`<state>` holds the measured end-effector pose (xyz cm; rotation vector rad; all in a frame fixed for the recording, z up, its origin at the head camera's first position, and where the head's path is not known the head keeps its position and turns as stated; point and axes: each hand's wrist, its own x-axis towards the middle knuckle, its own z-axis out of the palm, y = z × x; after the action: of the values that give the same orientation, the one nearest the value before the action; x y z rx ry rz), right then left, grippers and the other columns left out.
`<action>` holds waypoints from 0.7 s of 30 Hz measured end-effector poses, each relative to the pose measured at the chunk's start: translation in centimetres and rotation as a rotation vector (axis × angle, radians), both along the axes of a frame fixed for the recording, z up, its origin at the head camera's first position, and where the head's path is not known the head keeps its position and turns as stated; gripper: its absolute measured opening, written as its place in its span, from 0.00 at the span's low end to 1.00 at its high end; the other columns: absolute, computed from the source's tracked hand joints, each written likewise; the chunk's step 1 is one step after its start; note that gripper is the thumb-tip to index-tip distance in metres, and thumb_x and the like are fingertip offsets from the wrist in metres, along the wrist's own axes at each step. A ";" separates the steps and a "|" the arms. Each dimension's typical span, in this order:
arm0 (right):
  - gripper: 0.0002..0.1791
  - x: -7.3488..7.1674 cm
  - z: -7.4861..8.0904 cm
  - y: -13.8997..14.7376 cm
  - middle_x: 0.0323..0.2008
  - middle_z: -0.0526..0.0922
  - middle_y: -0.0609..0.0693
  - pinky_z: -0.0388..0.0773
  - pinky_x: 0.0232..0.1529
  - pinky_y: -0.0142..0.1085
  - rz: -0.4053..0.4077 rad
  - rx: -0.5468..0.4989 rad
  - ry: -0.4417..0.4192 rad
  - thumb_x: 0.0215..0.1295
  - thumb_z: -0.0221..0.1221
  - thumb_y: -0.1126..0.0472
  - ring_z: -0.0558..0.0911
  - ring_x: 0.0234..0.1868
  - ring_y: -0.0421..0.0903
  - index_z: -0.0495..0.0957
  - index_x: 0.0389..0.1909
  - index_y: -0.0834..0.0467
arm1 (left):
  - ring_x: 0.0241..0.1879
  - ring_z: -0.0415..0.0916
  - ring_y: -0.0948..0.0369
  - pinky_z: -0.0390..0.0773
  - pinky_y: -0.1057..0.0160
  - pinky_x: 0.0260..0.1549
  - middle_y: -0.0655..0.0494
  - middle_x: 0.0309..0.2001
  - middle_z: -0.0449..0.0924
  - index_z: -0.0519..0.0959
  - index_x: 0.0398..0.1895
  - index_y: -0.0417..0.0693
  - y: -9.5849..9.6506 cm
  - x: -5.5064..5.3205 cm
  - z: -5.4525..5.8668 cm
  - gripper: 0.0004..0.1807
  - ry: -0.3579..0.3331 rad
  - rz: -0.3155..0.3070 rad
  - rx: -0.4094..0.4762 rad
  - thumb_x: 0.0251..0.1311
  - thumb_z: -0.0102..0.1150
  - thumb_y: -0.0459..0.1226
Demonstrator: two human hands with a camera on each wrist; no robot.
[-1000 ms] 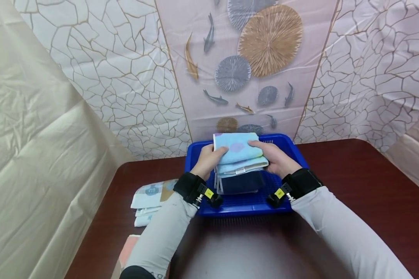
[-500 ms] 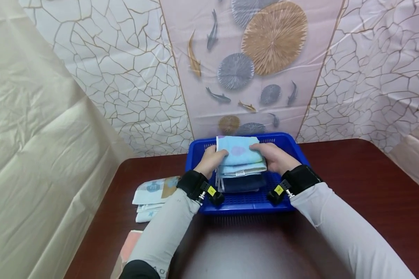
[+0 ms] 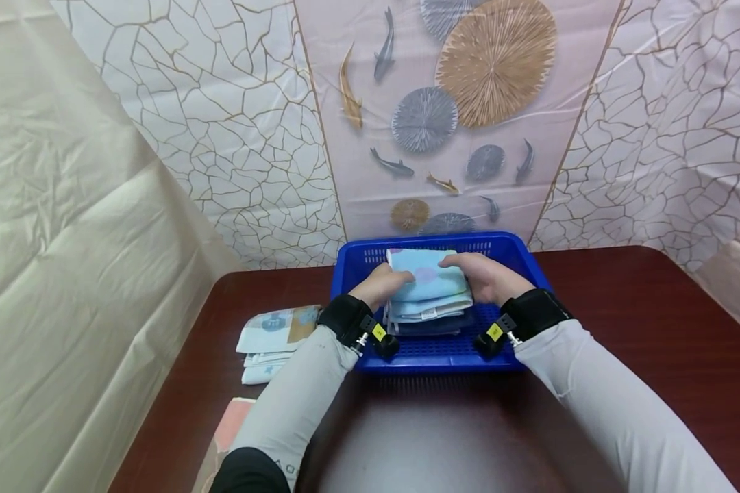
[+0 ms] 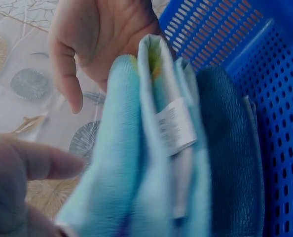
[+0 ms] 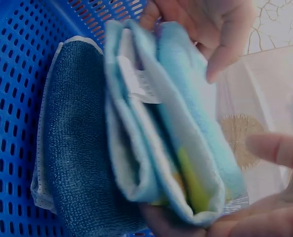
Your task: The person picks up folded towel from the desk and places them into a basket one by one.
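A folded light blue towel point(image 3: 425, 275) with a pale purple spot is just above a folded navy towel point(image 3: 434, 324) inside the blue basket point(image 3: 432, 363). My left hand point(image 3: 382, 284) holds its left side and my right hand point(image 3: 487, 277) its right side. Each thumb lies over the top. In the right wrist view, the right hand's fingers point(image 5: 168, 224) reach under the light blue towel, while its thumb stands a little off the cloth. A white label point(image 4: 176, 127) shows among the folds in the left wrist view. Most fingers are hidden beneath the cloth.
Left of the basket lies a folded white towel point(image 3: 268, 339) with blue and tan patterns. Nearer, a pink and beige cloth point(image 3: 231, 424) is partly covered by my left sleeve. The dark red table point(image 3: 617, 301) meets a patterned fabric backdrop point(image 3: 240, 137) behind the basket.
Both hands have lowered the light blue towel towards the navy one, which is now mostly covered by it. The head view has shifted slightly.
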<state>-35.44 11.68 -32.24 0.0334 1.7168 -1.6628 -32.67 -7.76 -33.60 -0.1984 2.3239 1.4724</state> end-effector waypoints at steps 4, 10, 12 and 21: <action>0.39 -0.1 -0.2 0.0 0.72 0.39 0.61 0.70 0.56 0.47 0.066 0.015 -0.012 0.72 0.40 0.53 0.59 0.66 0.58 0.24 0.71 0.51 | 0.66 0.56 0.51 0.65 0.50 0.58 0.45 0.70 0.50 0.46 0.71 0.42 0.0 -0.4 -0.5 0.41 -0.059 -0.035 -0.023 0.62 0.52 0.48; 0.38 0.2 0.0 0.1 0.73 0.29 0.59 0.68 0.57 0.49 0.074 0.071 0.026 0.72 0.40 0.53 0.52 0.69 0.60 0.26 0.72 0.51 | 0.67 0.55 0.51 0.65 0.49 0.59 0.46 0.70 0.48 0.43 0.72 0.43 0.0 -0.1 -0.3 0.43 -0.078 -0.046 -0.029 0.61 0.53 0.48; 0.39 0.4 0.1 0.1 0.72 0.28 0.58 0.65 0.59 0.50 0.060 0.093 0.043 0.71 0.41 0.53 0.48 0.71 0.61 0.28 0.72 0.51 | 0.68 0.52 0.51 0.62 0.49 0.61 0.46 0.72 0.45 0.41 0.72 0.44 0.0 0.0 -0.2 0.45 -0.086 -0.058 -0.050 0.61 0.53 0.48; 0.40 0.8 0.5 0.6 0.72 0.30 0.64 0.52 0.67 0.53 0.017 0.148 0.101 0.68 0.46 0.53 0.40 0.71 0.63 0.33 0.73 0.55 | 0.72 0.37 0.51 0.51 0.50 0.67 0.50 0.74 0.29 0.30 0.73 0.49 -0.3 0.8 1.0 0.48 -0.063 -0.148 -0.136 0.62 0.50 0.51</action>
<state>-34.62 12.24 -31.72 0.0042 1.9089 -1.5451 -31.89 -8.07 -32.61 -0.1046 2.3348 1.2223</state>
